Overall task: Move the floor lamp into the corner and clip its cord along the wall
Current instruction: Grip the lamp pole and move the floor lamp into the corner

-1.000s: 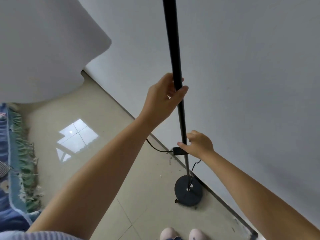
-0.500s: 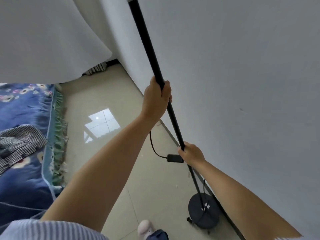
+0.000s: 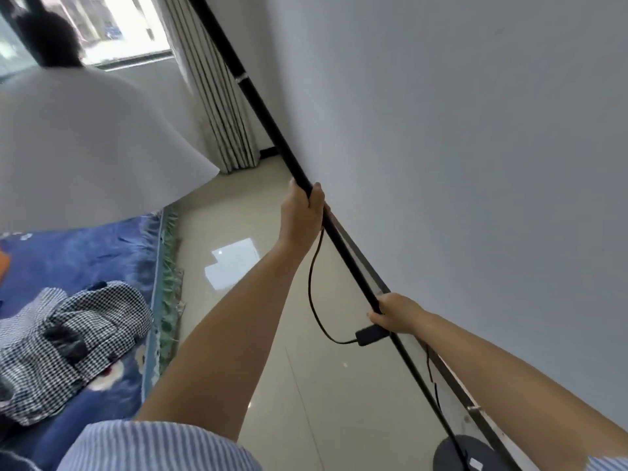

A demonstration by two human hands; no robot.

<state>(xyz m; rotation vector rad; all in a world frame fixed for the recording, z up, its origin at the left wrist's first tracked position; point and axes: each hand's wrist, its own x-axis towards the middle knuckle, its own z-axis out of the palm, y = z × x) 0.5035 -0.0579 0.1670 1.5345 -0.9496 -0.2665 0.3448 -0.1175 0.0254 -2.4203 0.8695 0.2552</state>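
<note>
- Head view, item one: thin black metal floor-lamp pole [image 3: 272, 125], long axis running diagonally from the upper centre of the frame down to the lower right, close along the pale grey wall [image 3: 475, 147]; upper end cut off by the top edge.
- Round black lamp base [image 3: 457, 452] at the lower right edge, partly cropped, on the glossy beige tiled floor [image 3: 339, 385] beside the dark skirting strip [image 3: 452, 368].
- Left hand [image 3: 302, 212], centre frame: fingers wrapped fully round the pole, thumb across it.
- Right hand [image 3: 396, 312], lower on the pole, right of centre: closed round it.
- Black cord [image 3: 311, 283] hanging in a loop below the left hand to a small black rectangular inline switch [image 3: 370, 336] just under the right hand; a thinner stretch continues toward the base.
- Left half: large white lampshade [image 3: 85, 147], blurred; blue patterned fringed rug [image 3: 85, 253]; checked black-and-white garment [image 3: 68, 334] lying on it.
- Upper centre: striped curtain [image 3: 221, 113] in the far corner.
</note>
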